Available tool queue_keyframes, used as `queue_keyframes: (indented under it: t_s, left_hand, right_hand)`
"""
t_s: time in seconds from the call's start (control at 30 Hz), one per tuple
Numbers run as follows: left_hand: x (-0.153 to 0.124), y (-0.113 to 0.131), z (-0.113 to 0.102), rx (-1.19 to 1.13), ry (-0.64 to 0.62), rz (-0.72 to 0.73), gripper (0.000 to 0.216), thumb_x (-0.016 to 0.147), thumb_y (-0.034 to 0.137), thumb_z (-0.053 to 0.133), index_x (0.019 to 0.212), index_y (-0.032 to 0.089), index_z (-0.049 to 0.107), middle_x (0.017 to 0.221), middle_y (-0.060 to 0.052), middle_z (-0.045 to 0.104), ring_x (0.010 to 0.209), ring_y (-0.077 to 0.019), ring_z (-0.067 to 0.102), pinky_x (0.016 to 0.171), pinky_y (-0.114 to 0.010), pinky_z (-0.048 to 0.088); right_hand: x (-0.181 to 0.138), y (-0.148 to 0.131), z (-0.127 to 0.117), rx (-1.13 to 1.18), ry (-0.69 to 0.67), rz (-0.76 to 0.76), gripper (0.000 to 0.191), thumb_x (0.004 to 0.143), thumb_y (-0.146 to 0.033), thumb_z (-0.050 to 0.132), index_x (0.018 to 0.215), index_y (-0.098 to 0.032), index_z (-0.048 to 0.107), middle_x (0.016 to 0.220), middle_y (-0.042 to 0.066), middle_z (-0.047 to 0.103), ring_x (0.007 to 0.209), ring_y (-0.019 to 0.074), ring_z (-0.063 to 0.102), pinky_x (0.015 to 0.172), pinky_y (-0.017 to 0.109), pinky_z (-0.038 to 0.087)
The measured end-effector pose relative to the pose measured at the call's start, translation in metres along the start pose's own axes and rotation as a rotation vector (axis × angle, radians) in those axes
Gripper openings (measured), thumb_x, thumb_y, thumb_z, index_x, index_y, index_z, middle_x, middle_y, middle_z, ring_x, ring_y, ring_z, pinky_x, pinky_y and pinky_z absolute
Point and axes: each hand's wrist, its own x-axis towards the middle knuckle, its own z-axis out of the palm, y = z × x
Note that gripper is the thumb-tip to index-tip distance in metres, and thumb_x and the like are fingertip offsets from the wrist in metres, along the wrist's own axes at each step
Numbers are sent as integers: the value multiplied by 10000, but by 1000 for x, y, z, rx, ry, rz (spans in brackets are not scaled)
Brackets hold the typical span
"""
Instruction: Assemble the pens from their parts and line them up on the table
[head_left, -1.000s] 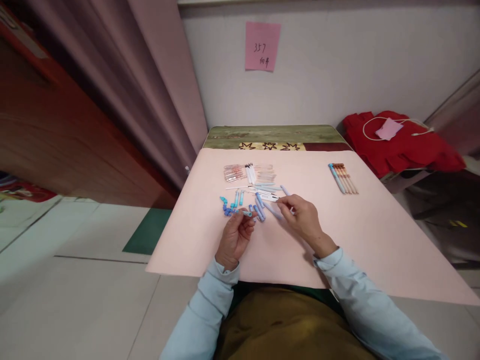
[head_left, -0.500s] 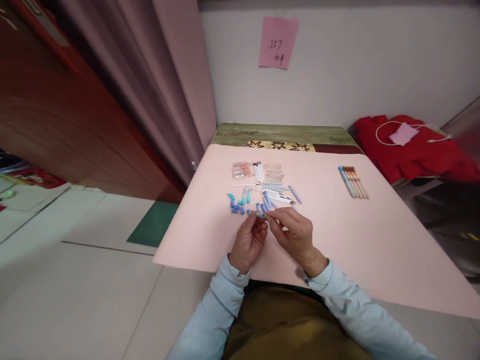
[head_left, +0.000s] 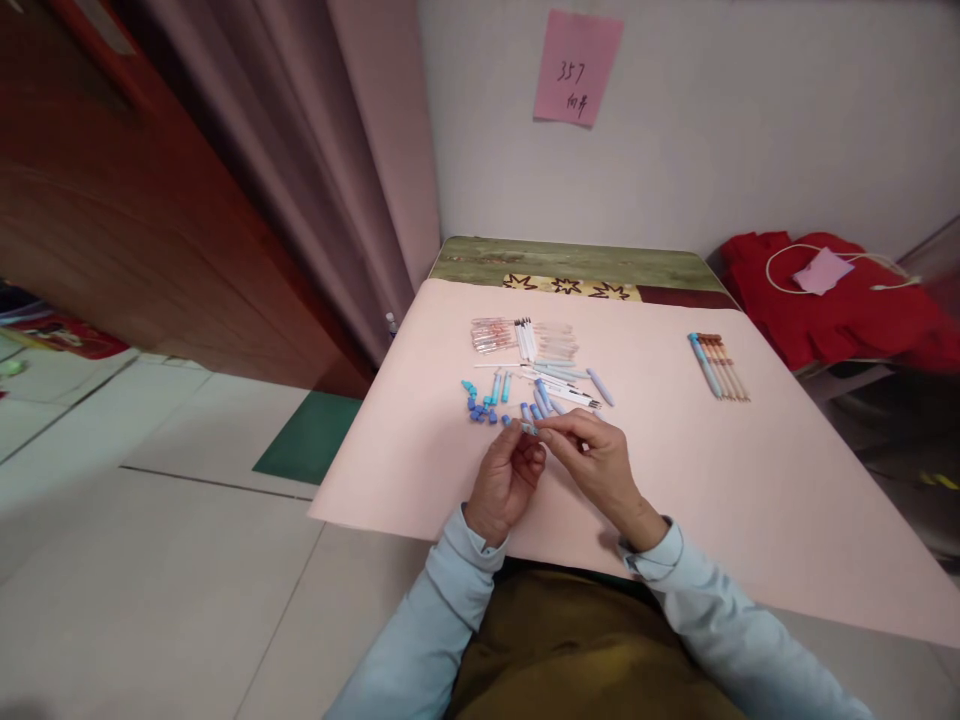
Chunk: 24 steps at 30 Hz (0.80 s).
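My left hand (head_left: 504,485) is closed, thumb and fingers pinching a short blue pen barrel (head_left: 529,428) just above the near part of the table. At that barrel's right end, the fingertips of my right hand (head_left: 600,465) are pressed together; whatever they grip is too small to make out. Just beyond lie small blue pen parts (head_left: 480,413), two turquoise barrels (head_left: 506,387) and several periwinkle barrels (head_left: 541,394). White refills (head_left: 526,340) with black tips sit between clear brownish tubes (head_left: 491,337) and pale tapered pieces (head_left: 556,335).
A row of assembled-looking pens (head_left: 720,368), one blue and several brown-topped, lies at the right on the pink table cover (head_left: 660,470). Beyond the table's right side is red cloth (head_left: 765,320) with a white cable. A curtain (head_left: 367,160) hangs at the left; a pink note (head_left: 577,70) is on the wall.
The camera view has shifted slightly, so everything sits a little farther right. Both hands stay together at the blue barrel, whose visible part has turned slightly. The loose parts appear unmoved.
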Motion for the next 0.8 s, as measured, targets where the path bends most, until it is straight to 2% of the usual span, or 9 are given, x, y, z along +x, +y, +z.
queue_keyframes:
  t_s: [0.1, 0.2, 0.33, 0.43, 0.5, 0.53, 0.63, 0.73, 0.8]
  left_hand:
    - [-1, 0, 2, 33, -15, 9, 125, 816, 219, 739, 806, 107, 683, 652, -7, 682, 519, -68, 617, 487, -140, 502]
    - [-2, 0, 4, 57, -6, 15, 119, 829, 215, 726, 812, 106, 680, 669, -10, 686, 528, -66, 620, 493, -137, 507]
    - [-4, 5, 4, 40, 62, 20, 144, 906, 212, 633, 821, 103, 673, 724, -42, 713, 525, -58, 617, 477, -120, 506]
    - [-5, 10, 4, 16, 90, 25, 166, 947, 189, 562, 843, 111, 665, 775, -57, 726, 523, -51, 616, 474, -109, 510]
    - [-5, 12, 6, 20, 85, 29, 159, 954, 166, 540, 867, 116, 663, 801, -58, 725, 543, -51, 627, 495, -106, 523]
    - [-4, 12, 7, 32, 80, 27, 154, 954, 158, 536, 876, 115, 663, 803, -58, 720, 557, -53, 634, 506, -107, 529]
    - [-5, 10, 10, 83, 60, 8, 142, 947, 147, 538, 888, 111, 661, 778, -51, 695, 573, -57, 643, 520, -104, 536]
    - [-6, 7, 11, 119, 46, 8, 136, 946, 142, 536, 897, 111, 659, 759, -46, 680, 565, -55, 639, 522, -101, 535]
    - [-7, 6, 11, 137, 60, 23, 149, 951, 139, 523, 894, 107, 658, 755, -53, 683, 564, -57, 641, 522, -101, 535]
  right_hand:
    - [4, -3, -1, 270, -160, 279, 247, 812, -407, 726, 923, -189, 763, 788, 43, 717, 680, 144, 619, 625, 264, 506]
    - [3, -8, 0, 362, -176, 355, 312, 782, -450, 741, 924, -173, 742, 796, 39, 715, 708, 148, 628, 654, 274, 517]
    - [4, -9, -16, 223, -2, 256, 329, 800, -454, 722, 960, -167, 729, 709, 15, 667, 617, 125, 561, 549, 243, 452]
    - [8, 0, -53, 77, 223, 210, 330, 807, -459, 702, 953, -164, 730, 688, 10, 650, 593, 123, 541, 531, 242, 426]
    - [6, 10, -80, -36, 349, 242, 340, 815, -471, 681, 926, -153, 732, 694, 19, 649, 602, 129, 545, 542, 249, 423]
    - [4, 16, -93, -88, 368, 277, 347, 812, -478, 676, 911, -150, 732, 697, 23, 651, 599, 131, 542, 540, 252, 416]
    - [-10, 33, -112, -263, 264, 381, 342, 807, -492, 660, 869, -165, 737, 710, 31, 672, 599, 141, 549, 552, 262, 408]
    - [-22, 43, -108, -395, 90, 437, 322, 795, -496, 666, 871, -192, 741, 707, 19, 684, 609, 156, 582, 568, 269, 413]
    - [-26, 45, -99, -471, 47, 421, 318, 790, -491, 674, 928, -211, 734, 736, 9, 691, 641, 164, 608, 589, 271, 420]
